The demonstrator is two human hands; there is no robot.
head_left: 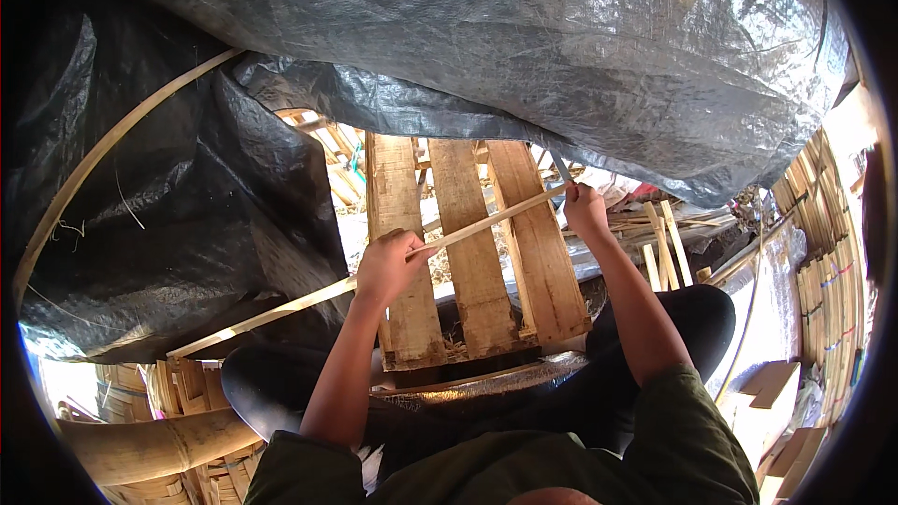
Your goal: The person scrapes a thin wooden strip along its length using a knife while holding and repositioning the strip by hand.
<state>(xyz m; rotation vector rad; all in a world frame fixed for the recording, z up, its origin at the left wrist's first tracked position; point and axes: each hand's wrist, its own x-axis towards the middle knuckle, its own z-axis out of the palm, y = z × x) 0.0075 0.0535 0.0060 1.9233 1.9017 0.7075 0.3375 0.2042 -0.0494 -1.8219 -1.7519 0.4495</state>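
Observation:
A long, pale bamboo strip (496,218) slants across in front of me, from the lower left up to my right hand. My left hand (385,266) is closed around it near its middle. At the strip's upper right end, my right hand (586,210) is closed on a knife, whose narrow grey blade (560,163) sticks up past the fist and meets the strip. The handle is hidden inside the fingers. Beneath the strip stands a low bench of wooden slats (465,243), between my bent legs.
Dark plastic sheeting (524,37) hangs low ahead and on the left, with a curved bamboo pole (117,145) against it. Several cut sticks (666,243) lean at the right. Bundled bamboo strips (828,290) line the far right, and a thick bamboo pole (168,444) lies lower left.

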